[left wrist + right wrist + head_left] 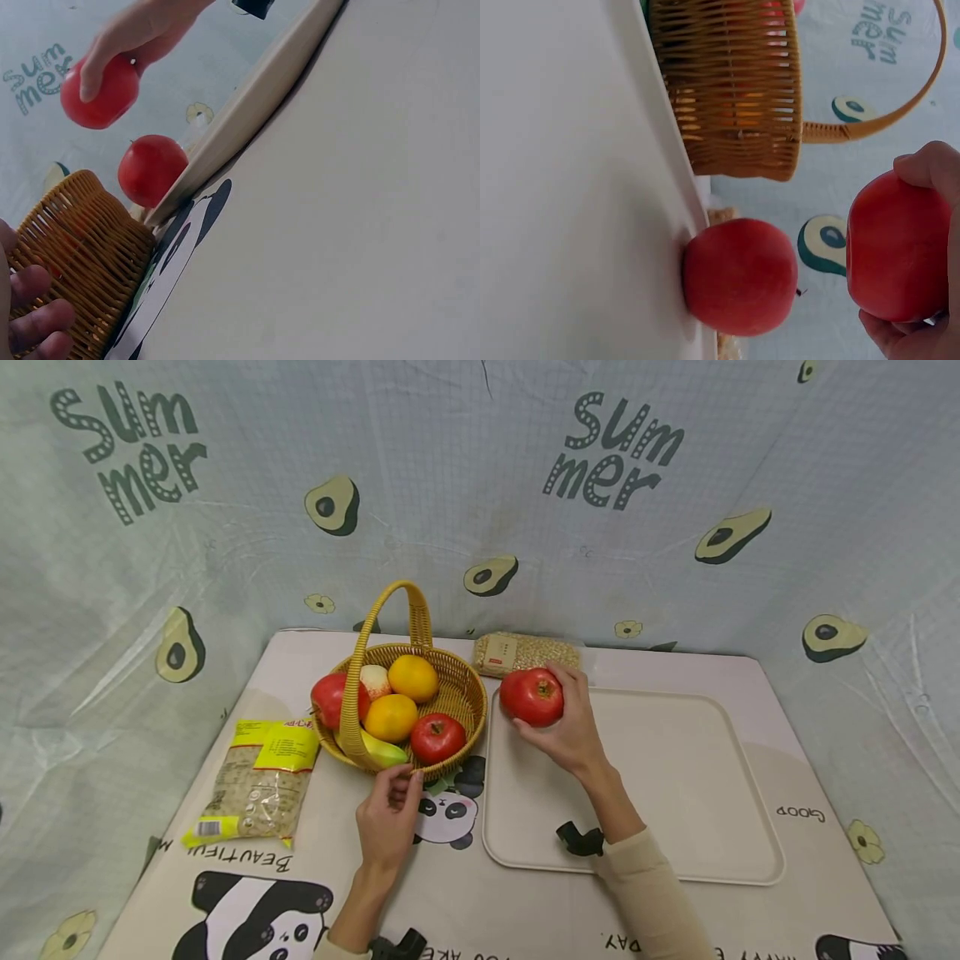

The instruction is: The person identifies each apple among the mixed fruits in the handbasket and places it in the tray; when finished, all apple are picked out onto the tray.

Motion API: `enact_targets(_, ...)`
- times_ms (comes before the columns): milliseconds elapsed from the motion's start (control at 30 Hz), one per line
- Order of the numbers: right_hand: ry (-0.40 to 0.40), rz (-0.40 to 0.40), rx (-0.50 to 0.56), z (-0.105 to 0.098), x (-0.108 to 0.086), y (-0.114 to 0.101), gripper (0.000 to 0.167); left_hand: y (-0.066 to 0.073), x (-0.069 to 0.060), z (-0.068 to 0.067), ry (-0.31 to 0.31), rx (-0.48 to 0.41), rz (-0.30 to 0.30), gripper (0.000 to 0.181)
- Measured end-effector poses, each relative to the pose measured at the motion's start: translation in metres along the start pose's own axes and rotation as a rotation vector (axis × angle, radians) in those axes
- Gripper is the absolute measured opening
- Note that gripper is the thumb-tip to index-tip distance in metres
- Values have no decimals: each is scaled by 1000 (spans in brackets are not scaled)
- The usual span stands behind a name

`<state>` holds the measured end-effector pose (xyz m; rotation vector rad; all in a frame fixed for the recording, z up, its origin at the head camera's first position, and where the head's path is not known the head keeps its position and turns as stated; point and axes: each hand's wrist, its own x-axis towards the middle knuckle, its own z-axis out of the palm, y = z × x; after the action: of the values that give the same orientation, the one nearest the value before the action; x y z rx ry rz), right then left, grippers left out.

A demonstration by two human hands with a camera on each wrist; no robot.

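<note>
My right hand (573,722) grips a red apple (542,697) above the left end of a cream tray (637,777). Behind it, a second red apple (740,277) sits on the tray near its edge. My left hand (388,814) is at the front of a yellow wicker basket (457,693), its loosely bent fingers (41,322) beside the woven wall; whether they touch the rim is unclear. The basket holds a red apple (438,738), two orange fruits (391,718), a banana (384,750), a larger red fruit (330,700) and a pale-and-red fruit (374,680).
A yellow-and-clear food bag (258,781) lies left of the basket. A clear pack of grains (525,653) lies behind the tray, by the back curtain (420,485). The basket's tall handle (405,589) arches over the fruit. The table cover (465,902) has panda prints.
</note>
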<state>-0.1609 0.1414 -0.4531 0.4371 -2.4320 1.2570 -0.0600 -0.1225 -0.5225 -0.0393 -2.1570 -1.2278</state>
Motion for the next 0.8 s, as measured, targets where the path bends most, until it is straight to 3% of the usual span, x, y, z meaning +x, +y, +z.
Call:
enact_targets(400,45,36,-28,-17,-5,26,82,2,0,-1,-7,4,-6,19)
enact_targets(800,53,131,-61,-27,-5,51,82,2,0,-1,-10,3,-19,19)
